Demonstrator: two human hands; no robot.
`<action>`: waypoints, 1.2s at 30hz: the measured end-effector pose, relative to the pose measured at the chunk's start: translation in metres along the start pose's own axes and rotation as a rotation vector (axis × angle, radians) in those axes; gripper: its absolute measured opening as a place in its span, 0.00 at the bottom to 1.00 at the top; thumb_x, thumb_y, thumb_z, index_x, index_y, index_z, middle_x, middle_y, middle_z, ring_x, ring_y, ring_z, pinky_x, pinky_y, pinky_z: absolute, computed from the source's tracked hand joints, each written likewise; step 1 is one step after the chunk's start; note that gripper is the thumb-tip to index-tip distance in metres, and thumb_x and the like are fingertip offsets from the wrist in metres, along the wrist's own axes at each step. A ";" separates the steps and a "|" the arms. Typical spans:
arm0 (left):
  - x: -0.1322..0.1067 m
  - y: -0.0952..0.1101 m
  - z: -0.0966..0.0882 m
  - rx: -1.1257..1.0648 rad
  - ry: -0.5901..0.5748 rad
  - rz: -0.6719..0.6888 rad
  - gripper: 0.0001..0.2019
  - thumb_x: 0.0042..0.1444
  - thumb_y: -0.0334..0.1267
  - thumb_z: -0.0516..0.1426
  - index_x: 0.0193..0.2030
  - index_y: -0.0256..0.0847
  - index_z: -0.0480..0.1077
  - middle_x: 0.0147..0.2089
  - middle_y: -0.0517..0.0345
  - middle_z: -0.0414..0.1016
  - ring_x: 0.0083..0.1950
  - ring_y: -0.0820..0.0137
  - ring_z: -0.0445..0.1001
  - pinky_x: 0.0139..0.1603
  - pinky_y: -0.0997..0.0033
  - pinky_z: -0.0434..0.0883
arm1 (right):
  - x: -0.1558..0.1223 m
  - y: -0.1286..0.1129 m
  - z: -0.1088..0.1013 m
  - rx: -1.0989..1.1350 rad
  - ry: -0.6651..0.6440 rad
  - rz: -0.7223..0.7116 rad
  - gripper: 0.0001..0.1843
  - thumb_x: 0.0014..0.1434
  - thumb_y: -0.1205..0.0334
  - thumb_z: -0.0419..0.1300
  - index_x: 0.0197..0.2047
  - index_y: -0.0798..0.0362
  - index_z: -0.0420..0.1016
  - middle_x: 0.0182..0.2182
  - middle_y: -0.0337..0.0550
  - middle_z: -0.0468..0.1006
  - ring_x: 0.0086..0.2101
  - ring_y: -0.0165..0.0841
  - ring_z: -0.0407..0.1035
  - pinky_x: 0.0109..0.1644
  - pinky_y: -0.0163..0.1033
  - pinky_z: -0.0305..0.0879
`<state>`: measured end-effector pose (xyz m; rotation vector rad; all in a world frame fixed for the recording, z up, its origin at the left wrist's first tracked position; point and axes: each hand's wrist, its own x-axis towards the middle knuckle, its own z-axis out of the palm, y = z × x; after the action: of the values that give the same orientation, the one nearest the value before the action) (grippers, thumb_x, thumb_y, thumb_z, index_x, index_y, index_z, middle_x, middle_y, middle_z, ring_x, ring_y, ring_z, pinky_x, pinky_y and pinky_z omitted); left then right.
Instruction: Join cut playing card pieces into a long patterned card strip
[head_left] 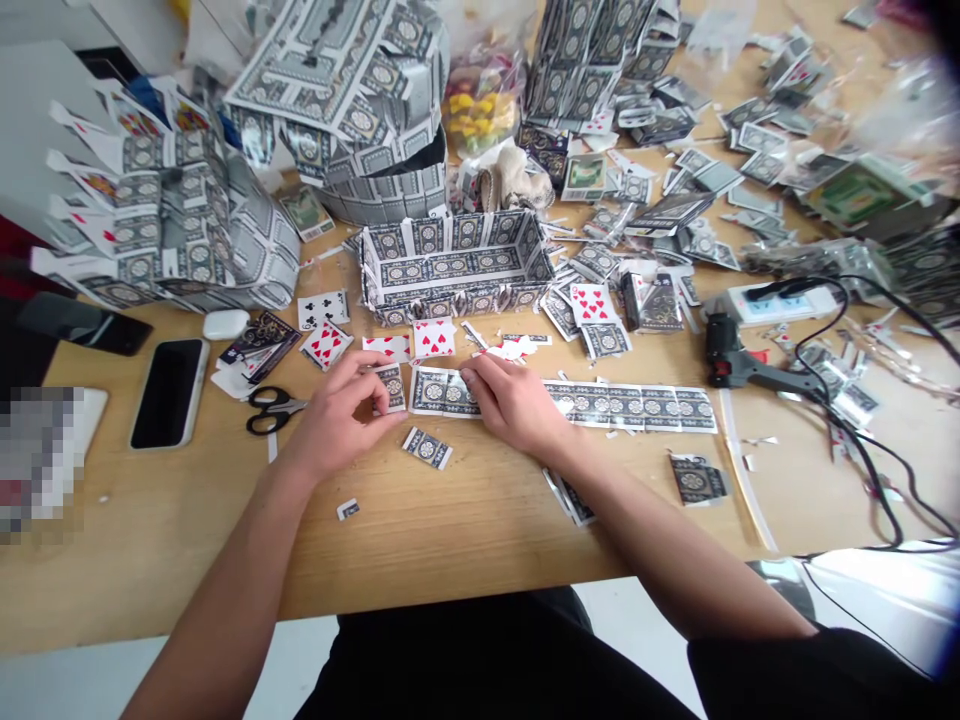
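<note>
My left hand (330,415) pinches a cut piece of playing card (391,385) with a dark patterned back, close to the left end of a long strip of joined playing cards (634,406). A narrow gap shows between piece and strip. My right hand (517,405) has its fingers closed on the strip near its left part, covering some of it. The strip lies flat, patterned backs up. Just below the gap lies another cut card piece (427,448). Black-handled scissors (271,408) rest beside my left hand, partly hidden by it.
Behind the strip stands an open box made of cards (457,268), with larger card structures (202,220) at the back left. A glue gun (750,368) with black cables lies right, by a power strip (780,302). A phone (169,393) lies left. Loose cards and scraps litter the table.
</note>
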<state>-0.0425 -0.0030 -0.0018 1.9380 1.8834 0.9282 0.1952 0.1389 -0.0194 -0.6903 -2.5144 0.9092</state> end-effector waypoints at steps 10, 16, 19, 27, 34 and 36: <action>0.002 -0.001 0.001 0.010 0.031 0.058 0.12 0.60 0.33 0.69 0.45 0.44 0.71 0.59 0.52 0.78 0.61 0.59 0.77 0.66 0.53 0.73 | 0.000 0.001 0.000 0.040 0.007 0.001 0.14 0.78 0.59 0.46 0.42 0.50 0.68 0.37 0.47 0.76 0.37 0.38 0.71 0.42 0.44 0.65; 0.002 -0.001 0.003 0.024 0.072 0.055 0.30 0.58 0.34 0.72 0.65 0.48 0.70 0.60 0.52 0.78 0.63 0.57 0.76 0.67 0.51 0.74 | 0.000 0.001 0.000 0.038 0.000 0.008 0.15 0.79 0.57 0.45 0.42 0.50 0.67 0.37 0.47 0.75 0.36 0.38 0.71 0.42 0.45 0.65; 0.002 0.001 0.004 0.026 0.072 0.064 0.30 0.59 0.35 0.71 0.66 0.50 0.70 0.61 0.53 0.78 0.63 0.56 0.76 0.67 0.49 0.74 | 0.000 0.001 0.000 0.021 -0.002 0.008 0.15 0.79 0.57 0.45 0.42 0.50 0.67 0.36 0.46 0.75 0.35 0.38 0.70 0.41 0.45 0.65; 0.003 0.005 0.007 0.002 0.066 0.087 0.31 0.59 0.35 0.72 0.67 0.51 0.70 0.60 0.53 0.78 0.61 0.57 0.77 0.67 0.48 0.75 | 0.000 0.002 0.001 -0.030 -0.005 -0.015 0.17 0.79 0.57 0.46 0.41 0.51 0.71 0.35 0.46 0.76 0.34 0.37 0.70 0.40 0.44 0.65; 0.002 0.008 0.010 -0.002 0.065 0.110 0.30 0.59 0.33 0.71 0.67 0.50 0.70 0.60 0.52 0.79 0.62 0.57 0.78 0.68 0.48 0.75 | 0.000 -0.005 -0.002 0.045 0.024 -0.125 0.18 0.78 0.59 0.50 0.63 0.52 0.74 0.45 0.50 0.80 0.44 0.41 0.76 0.52 0.49 0.74; 0.002 0.009 0.011 -0.011 0.063 0.129 0.30 0.60 0.33 0.70 0.67 0.49 0.70 0.60 0.51 0.79 0.63 0.57 0.78 0.67 0.49 0.76 | -0.001 -0.008 -0.001 0.090 0.038 -0.205 0.20 0.77 0.58 0.54 0.69 0.49 0.70 0.53 0.51 0.80 0.51 0.42 0.77 0.58 0.51 0.74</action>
<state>-0.0290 0.0007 -0.0039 2.0668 1.8001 1.0455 0.1938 0.1333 -0.0137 -0.4091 -2.4395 0.9197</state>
